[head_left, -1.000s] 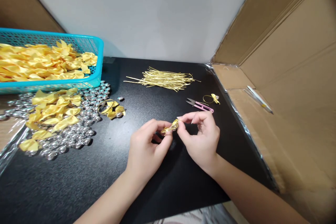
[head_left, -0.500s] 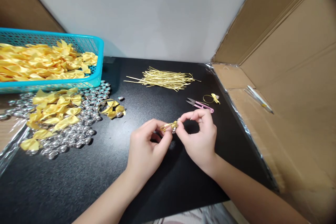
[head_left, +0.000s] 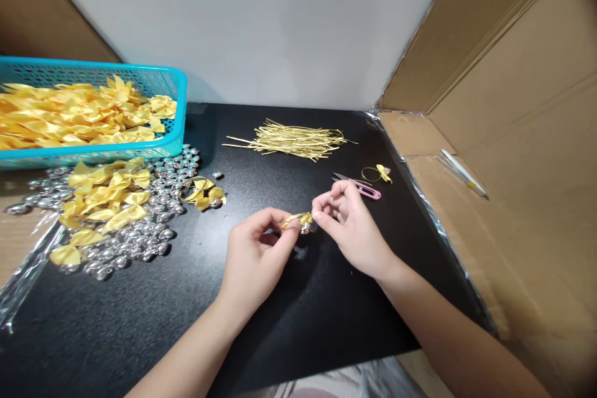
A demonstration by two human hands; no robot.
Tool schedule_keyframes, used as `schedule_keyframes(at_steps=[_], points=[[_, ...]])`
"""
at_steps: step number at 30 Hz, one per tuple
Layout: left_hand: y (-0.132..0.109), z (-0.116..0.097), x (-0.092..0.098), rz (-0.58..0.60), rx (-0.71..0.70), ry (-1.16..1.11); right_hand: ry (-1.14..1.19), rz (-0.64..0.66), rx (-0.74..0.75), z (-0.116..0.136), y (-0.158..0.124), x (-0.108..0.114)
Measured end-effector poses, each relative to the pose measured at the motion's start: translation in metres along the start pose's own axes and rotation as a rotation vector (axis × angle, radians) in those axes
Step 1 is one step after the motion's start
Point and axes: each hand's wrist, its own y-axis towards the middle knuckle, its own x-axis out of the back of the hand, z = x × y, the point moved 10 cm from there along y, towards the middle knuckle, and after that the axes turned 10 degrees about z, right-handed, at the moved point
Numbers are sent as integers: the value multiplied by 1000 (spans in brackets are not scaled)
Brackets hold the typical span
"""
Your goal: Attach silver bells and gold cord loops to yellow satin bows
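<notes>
Between the thumb and fingers of my left hand (head_left: 261, 249) is pinched a small yellow ribbon bow (head_left: 305, 218) with a silver bead (head_left: 305, 229) on its underside. My right hand (head_left: 349, 230) is closed in a pinch at the bow's right end; what exactly its fingertips grip is too small to make out. Part of the bow is hidden behind my left fingers. Just beyond my right hand lie pink-handled thread snips (head_left: 368, 190). Near them rests a finished-looking bow with a gold tie loop (head_left: 383, 172).
A blue basket (head_left: 180, 118) of yellow bows stands at the back left. Before it are loose bows (head_left: 107, 199), silver beads (head_left: 125, 249) and a small looped cluster of bows (head_left: 204, 194). Gold twist ties (head_left: 298, 140) lie at the back. Tweezers (head_left: 464, 174) rest on cardboard at right.
My right hand's fingers have drawn closer together, and its wrist has turned. My left hand has shifted slightly left with the bow. The view has moved a little.
</notes>
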Motion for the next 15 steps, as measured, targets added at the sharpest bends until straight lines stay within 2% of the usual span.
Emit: schedule_keyframes(at_steps=[10, 15], points=[[0, 2, -3, 52, 33, -59, 294, 180, -131, -10, 5, -7], [3, 5, -9, 137, 46, -182, 472, 306, -197, -11, 5, -15]])
